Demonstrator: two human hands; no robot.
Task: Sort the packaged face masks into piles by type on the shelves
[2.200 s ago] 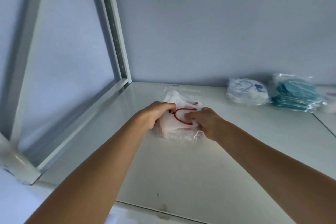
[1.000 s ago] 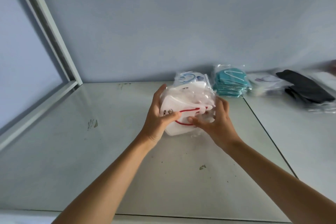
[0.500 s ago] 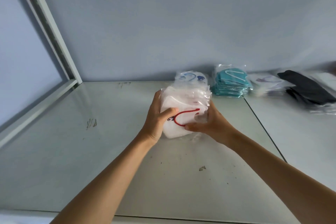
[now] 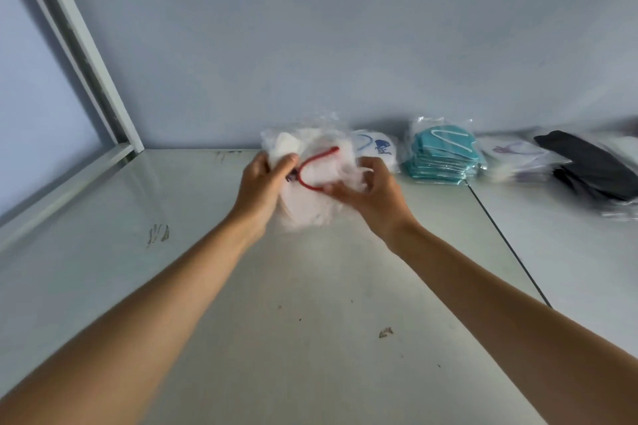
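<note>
A stack of white masks with red ear loops (image 4: pixel 312 190), in clear wrappers, is held between both my hands over the grey shelf (image 4: pixel 276 304). My left hand (image 4: pixel 262 183) grips its left side, thumb on top. My right hand (image 4: pixel 371 193) holds the right side with fingers curled on the plastic. The stack is blurred. Behind it, against the wall, lies a pile of white masks with blue loops (image 4: pixel 378 148), partly hidden. To the right stands a teal mask pile (image 4: pixel 440 155).
Further right on the neighbouring shelf panel lie a pale pile with purple print (image 4: pixel 518 157) and a black mask pile (image 4: pixel 593 166). A seam (image 4: pixel 507 245) divides the two panels. A metal upright (image 4: pixel 86 55) and rail bound the shelf on the left.
Both hands have carried the red-loop stack from the shelf's left corner toward the other piles. Since half a second ago the stack has moved further back and tilted flatter.
</note>
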